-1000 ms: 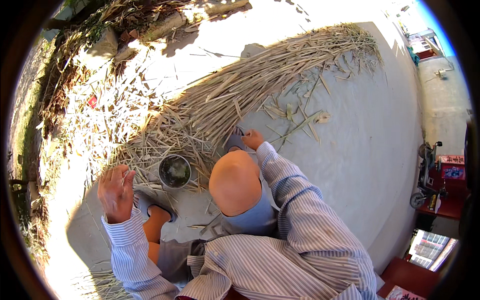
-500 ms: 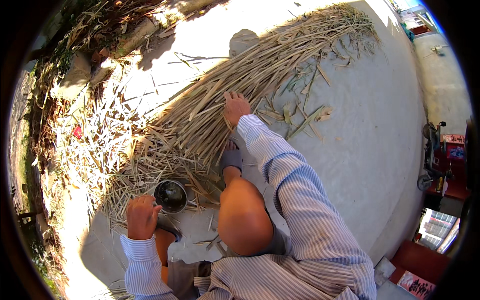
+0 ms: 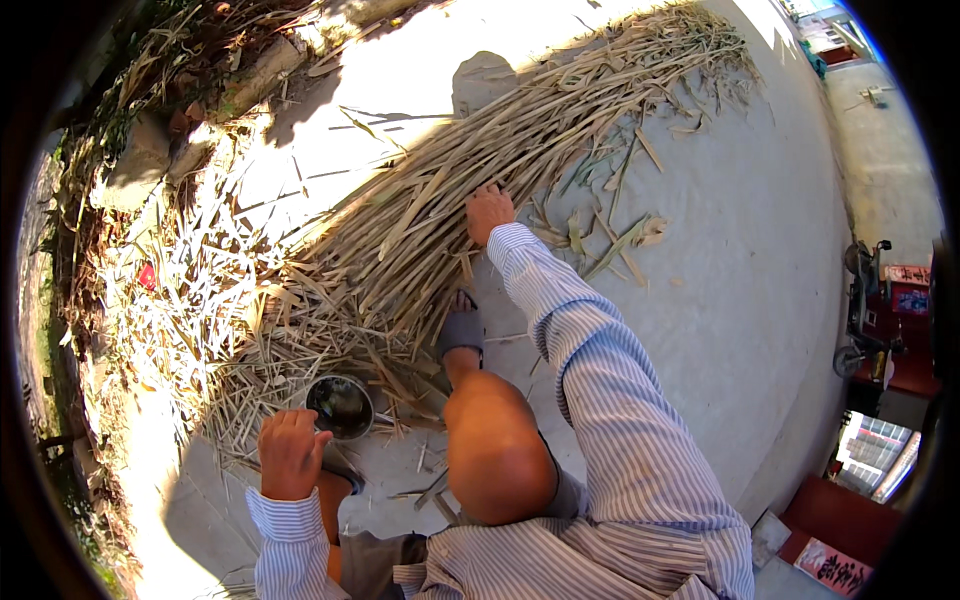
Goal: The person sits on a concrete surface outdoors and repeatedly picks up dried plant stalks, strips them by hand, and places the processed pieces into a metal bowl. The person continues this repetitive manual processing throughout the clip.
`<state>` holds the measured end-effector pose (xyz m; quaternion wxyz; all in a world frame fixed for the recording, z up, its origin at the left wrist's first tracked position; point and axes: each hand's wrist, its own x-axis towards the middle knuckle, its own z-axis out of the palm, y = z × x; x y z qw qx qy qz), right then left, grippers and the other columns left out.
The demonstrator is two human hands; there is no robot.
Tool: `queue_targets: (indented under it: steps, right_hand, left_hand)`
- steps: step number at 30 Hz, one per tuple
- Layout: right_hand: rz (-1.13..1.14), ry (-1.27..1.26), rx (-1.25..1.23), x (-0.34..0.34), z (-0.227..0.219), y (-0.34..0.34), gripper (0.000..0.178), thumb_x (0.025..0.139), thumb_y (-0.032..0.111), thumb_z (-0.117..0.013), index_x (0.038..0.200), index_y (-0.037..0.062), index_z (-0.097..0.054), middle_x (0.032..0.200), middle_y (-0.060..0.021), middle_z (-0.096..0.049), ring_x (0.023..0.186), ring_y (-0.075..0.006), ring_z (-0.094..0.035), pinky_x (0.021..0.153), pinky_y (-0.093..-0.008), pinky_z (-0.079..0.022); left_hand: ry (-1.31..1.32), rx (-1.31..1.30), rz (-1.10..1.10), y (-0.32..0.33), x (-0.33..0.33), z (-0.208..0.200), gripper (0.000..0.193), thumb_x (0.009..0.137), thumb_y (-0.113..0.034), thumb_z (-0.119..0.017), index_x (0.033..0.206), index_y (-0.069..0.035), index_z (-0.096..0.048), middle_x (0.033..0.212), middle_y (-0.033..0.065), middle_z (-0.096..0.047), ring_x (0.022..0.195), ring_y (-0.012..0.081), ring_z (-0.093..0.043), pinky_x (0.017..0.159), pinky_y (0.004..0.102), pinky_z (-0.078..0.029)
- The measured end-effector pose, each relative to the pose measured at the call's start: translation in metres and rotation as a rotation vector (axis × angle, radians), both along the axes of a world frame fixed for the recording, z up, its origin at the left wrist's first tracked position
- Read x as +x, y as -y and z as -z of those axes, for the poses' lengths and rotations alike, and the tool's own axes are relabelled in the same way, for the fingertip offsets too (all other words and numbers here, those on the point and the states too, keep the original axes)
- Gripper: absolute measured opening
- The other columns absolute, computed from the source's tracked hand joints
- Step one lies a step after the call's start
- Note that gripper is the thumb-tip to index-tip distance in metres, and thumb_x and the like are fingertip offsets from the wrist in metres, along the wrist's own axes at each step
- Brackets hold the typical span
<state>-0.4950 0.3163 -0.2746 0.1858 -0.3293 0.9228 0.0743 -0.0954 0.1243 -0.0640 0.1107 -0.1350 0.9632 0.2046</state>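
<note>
Dry sticks: a big heap of long, thin, pale yellow-brown dry cane strips (image 3: 420, 230) lies on the ground. It runs from the upper right of the frame down to the middle left.
Right hand: the right hand (image 3: 488, 212) is stretched far out in the upper middle of the frame. It lies flat on the edge of the heap, palm down, fingers close together and touching the strips. I cannot tell if it has picked one out.
Left hand: the left hand (image 3: 290, 453) is low in the lower left of the frame. Its fingers are curled under into a loose fist. I cannot tell if there is anything inside it.
Bowl: a small round dark metal bowl (image 3: 340, 406) sits just beside the left hand, at the near end of the heap.
Legs: a bare bent knee (image 3: 490, 440) is in the lower middle, and a foot in a grey sandal (image 3: 461, 332) rests by the strips.
Sleeves: both arms wear a blue and white striped shirt (image 3: 620, 440).
Ground: the pale grey concrete floor (image 3: 740, 260) is sunny, with loose bits of cane on it.
Far off: broken stalks and stones (image 3: 150, 160) fill the upper left, and a parked motorbike (image 3: 865, 310) stands at the right edge.
Step now: it looks like the person is reaching into the heap to choose a strip.
Next move: I think the fingers need to close around one strip and draw it out without dragging the rest along.
</note>
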Motion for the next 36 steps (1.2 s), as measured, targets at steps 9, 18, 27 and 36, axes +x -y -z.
queue_targets:
  steps: [9, 18, 27, 36]
  right_hand:
    - [0.15, 0.04, -0.011, -0.008, 0.001, 0.0, 0.038, 0.088, 0.018, -0.058, 0.123, 0.0035, -0.056, 0.1, -0.0183, -0.063, 0.099, -0.0345, -0.053, 0.084, -0.046, -0.046]
    - [0.47, 0.131, -0.048, -0.033, 0.028, 0.02, 0.041, 0.092, 0.027, -0.053, 0.126, 0.004, -0.051, 0.091, -0.0198, -0.065, 0.088, -0.032, -0.063, 0.074, -0.0437, -0.052]
    - [0.535, 0.203, -0.05, -0.023, 0.003, 0.022, 0.039, 0.092, 0.036, -0.054, 0.11, 0.0025, -0.061, 0.104, -0.0154, -0.066, 0.093, -0.0309, -0.063, 0.08, -0.0421, -0.051]
    - [0.967, -0.051, -1.025, -0.018, -0.042, -0.032, 0.042, 0.087, 0.014, -0.063, 0.124, 0.0024, -0.049, 0.089, -0.0111, -0.062, 0.079, -0.0252, -0.06, 0.069, -0.0404, -0.048]
  left_hand:
    - [0.012, 0.004, 0.038, -0.001, 0.002, 0.002, 0.032, 0.073, -0.025, -0.068, 0.092, 0.0, -0.062, 0.088, 0.0146, -0.063, 0.085, 0.0323, -0.057, 0.076, 0.0411, -0.042]
    - [0.071, -0.018, 0.047, -0.01, -0.007, 0.003, 0.032, 0.069, -0.021, -0.073, 0.092, -0.001, -0.063, 0.087, 0.0126, -0.064, 0.083, 0.0303, -0.059, 0.076, 0.0396, -0.042]
    - [0.043, 0.0, 0.073, -0.012, -0.006, 0.007, 0.032, 0.066, -0.02, -0.074, 0.09, -0.002, -0.062, 0.084, 0.0123, -0.063, 0.081, 0.03, -0.059, 0.075, 0.0397, -0.042]
    - [-0.054, -0.02, 0.049, -0.004, 0.0, 0.007, 0.029, 0.068, -0.018, -0.074, 0.089, -0.002, -0.062, 0.083, 0.0135, -0.064, 0.08, 0.0329, -0.059, 0.073, 0.0421, -0.043]
